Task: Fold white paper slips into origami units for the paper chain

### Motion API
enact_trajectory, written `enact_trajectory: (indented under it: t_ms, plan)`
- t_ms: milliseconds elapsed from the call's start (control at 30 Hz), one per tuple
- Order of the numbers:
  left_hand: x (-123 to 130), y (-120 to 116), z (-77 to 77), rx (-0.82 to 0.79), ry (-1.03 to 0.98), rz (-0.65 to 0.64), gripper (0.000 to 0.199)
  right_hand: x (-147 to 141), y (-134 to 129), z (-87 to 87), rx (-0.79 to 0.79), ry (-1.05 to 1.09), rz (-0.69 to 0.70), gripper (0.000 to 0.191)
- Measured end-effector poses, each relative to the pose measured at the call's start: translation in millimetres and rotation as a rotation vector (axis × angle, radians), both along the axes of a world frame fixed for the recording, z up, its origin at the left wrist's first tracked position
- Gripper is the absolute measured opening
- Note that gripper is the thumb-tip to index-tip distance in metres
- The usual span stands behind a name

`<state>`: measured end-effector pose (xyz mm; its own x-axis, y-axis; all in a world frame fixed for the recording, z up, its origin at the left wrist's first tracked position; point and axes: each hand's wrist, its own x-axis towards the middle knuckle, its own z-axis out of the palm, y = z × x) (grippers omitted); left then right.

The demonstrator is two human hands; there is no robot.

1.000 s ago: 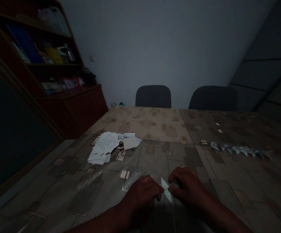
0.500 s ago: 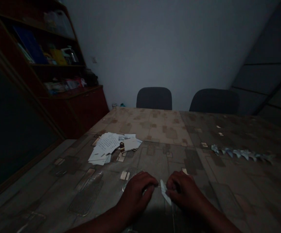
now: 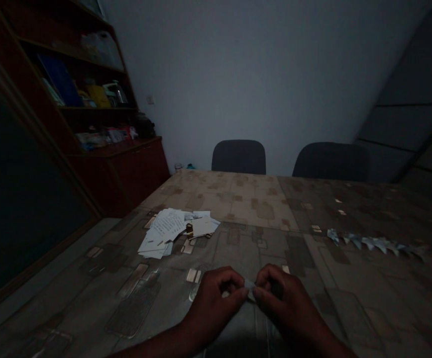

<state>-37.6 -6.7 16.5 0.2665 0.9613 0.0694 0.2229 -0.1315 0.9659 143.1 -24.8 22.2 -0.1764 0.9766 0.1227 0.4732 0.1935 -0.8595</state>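
Observation:
A small folded piece of paper [image 3: 250,284] is pinched between my two hands, just above the near part of the table. My left hand [image 3: 219,293] grips its left side with thumb and fingers. On the other side, my right hand [image 3: 281,291] holds it the same way, and the fingers cover most of the paper. Farther off to the left lies a loose pile of paper sheets [image 3: 163,228], some with writing on them. At the right a row of folded paper pieces [image 3: 375,243] stretches across the tablecloth.
The table [image 3: 238,194] wears a patterned cloth. Two dark chairs [image 3: 238,156] stand behind its far edge. A wooden shelf cabinet [image 3: 122,169] with assorted goods is at the back left. The room is dim.
My left hand has come in and now also grips the folded paper, which only my right hand held before. The paper has turned between the fingers. The camera view has tilted slightly upward.

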Motion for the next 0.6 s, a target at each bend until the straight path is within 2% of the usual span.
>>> enact_trajectory:
  t_ms: [133,367,600]
  plan:
    - [0,3,1.8,-0.088,-0.088,-0.002,0.015,-1,0,4.7,0.031,0.034,-0.037,0.005]
    - [2,8,6.8,-0.193,-0.247,-0.098,0.022,-4,2,11.0,-0.051,0.218,-0.082,0.009]
    - [18,13,10.9,-0.118,-0.261,-0.087,0.019,4,2,10.6,-0.038,0.165,-0.091,0.026]
